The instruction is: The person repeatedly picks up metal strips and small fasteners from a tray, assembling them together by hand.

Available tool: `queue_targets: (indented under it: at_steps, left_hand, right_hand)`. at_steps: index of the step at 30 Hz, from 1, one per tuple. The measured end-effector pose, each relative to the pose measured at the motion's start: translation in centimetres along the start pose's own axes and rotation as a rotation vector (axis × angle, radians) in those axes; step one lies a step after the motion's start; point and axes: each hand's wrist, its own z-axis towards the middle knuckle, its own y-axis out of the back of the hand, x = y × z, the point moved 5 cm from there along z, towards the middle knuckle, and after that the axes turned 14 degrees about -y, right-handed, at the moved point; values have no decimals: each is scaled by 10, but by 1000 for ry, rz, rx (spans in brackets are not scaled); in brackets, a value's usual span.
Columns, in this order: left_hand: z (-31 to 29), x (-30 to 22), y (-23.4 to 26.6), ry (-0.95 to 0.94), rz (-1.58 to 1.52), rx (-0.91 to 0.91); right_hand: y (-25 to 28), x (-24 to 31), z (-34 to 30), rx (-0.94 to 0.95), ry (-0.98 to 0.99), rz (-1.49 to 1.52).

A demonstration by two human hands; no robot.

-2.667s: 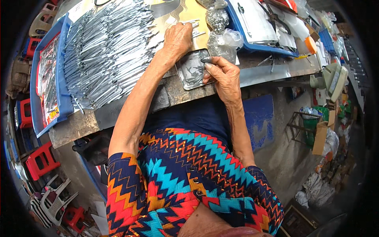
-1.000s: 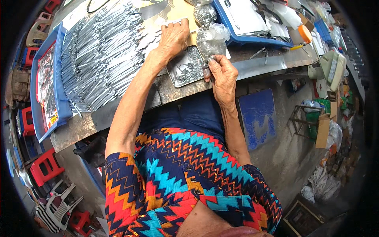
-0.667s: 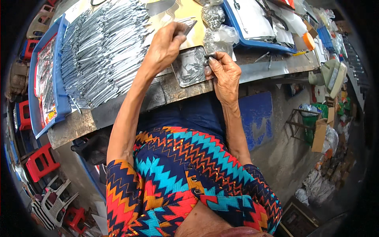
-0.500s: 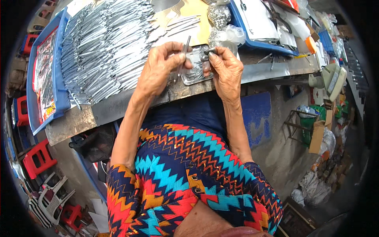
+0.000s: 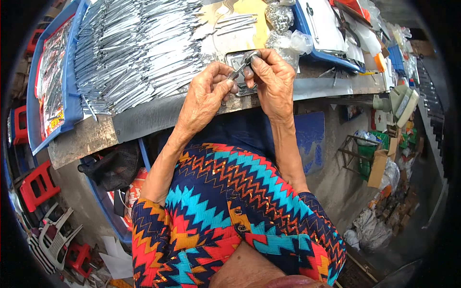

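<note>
My left hand (image 5: 201, 98) pinches a thin grey metal rod (image 5: 236, 74), its free end pointing up and to the right. Close beside it, my right hand (image 5: 276, 86) grips a small dark rounded part (image 5: 250, 57) between thumb and fingers. The rod's tip meets or nearly meets this part; the fingers hide the exact contact. Both hands are above the front edge of the workbench, over a small metal tray (image 5: 234, 55) of small metal pieces, mostly covered by the hands. To the left lies a broad spread of thin metal rods (image 5: 144, 48) in rows.
A few rods lie on a yellowish sheet (image 5: 249, 36) behind my hands. Clear plastic bags (image 5: 290, 42) stand behind the right hand. Blue trays flank the bench, one at the left (image 5: 72, 96) and one at the right (image 5: 307, 45). A red stool (image 5: 39, 186) is at the lower left.
My left hand has moved right toward the right hand. The rod has tilted from near upright to slanting toward the dark part. The view has shifted slightly.
</note>
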Motion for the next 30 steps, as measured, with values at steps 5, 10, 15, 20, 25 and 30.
queue_targets:
  at_steps: [5,10,15,20,25,30]
  left_hand:
    - [-2,0,-1,0,62,4]
    - [-3,2,-2,-10,85,3]
    - [-5,0,-7,2,147,1]
    - [-9,-1,-14,-27,210,4]
    - [-17,5,-22,-56,325,-3]
    - [-24,8,-32,-120,371,23]
  right_hand:
    - [-1,-2,0,38,-43,25]
    - [0,-3,-1,48,-25,49]
    - [7,-4,-3,15,-52,-40]
    - [11,0,-9,-57,47,-150]
    - [15,-3,-26,-169,124,-330]
    - [22,-8,-44,-244,182,-371]
